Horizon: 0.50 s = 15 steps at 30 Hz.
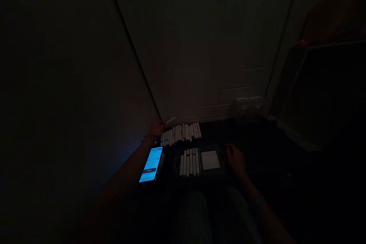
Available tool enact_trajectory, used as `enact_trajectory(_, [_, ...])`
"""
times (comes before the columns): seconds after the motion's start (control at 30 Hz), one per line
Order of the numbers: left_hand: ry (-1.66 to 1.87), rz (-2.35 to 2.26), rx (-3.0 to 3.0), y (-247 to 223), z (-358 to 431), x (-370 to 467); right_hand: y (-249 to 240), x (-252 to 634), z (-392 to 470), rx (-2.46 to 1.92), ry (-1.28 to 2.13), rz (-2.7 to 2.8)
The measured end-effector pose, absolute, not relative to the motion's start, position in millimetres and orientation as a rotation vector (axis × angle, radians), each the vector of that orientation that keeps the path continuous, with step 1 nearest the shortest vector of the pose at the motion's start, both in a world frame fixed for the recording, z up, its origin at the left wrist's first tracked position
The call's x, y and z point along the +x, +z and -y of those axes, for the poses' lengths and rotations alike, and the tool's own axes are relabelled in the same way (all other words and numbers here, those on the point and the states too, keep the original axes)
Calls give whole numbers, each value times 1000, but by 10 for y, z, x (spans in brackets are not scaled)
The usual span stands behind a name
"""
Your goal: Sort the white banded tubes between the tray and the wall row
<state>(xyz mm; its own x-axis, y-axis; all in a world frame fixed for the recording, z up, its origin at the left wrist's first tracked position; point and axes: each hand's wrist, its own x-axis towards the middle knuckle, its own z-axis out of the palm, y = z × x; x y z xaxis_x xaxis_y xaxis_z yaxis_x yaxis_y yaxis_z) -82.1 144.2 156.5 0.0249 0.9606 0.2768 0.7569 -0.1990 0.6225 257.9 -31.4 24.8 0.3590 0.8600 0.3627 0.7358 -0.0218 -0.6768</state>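
The scene is very dark. At the left end of a row of white markers [183, 132], my left hand [157, 128] is closed on a single white marker [170, 121], which sticks out to the right, tilted. In front of the row lies a clear plastic case [175, 163]; several white markers [189, 162] stand side by side in its left part, and a white rectangular card or pad [211, 159] is in its right part. Beside the case's right edge rests my right hand [236, 158], fingers loosely extended and apparently holding nothing. Whether it touches the case is unclear.
A lit phone [151, 164] showing a timer lies left of the case, near my left forearm. Clear containers [249, 109] stand at the back right against a pale wall [200, 65]. My knees [194, 213] are just below the case. A dark boxy shape [328, 91] stands at right.
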Motion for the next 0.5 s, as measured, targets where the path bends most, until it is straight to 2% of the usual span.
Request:
enact_trajectory(0.17, [1068,-1492,2071,1591,-958,-260,338,2560,333,-1691,114,1392])
enact_trajectory(0.33, [1026,-1208,2245,1120,-83,254,548,2440,487,-1428,28,1558])
enact_trajectory(0.5, [1020,-1274,2396,655,365,442,664,2327,635,-1326,24,1831])
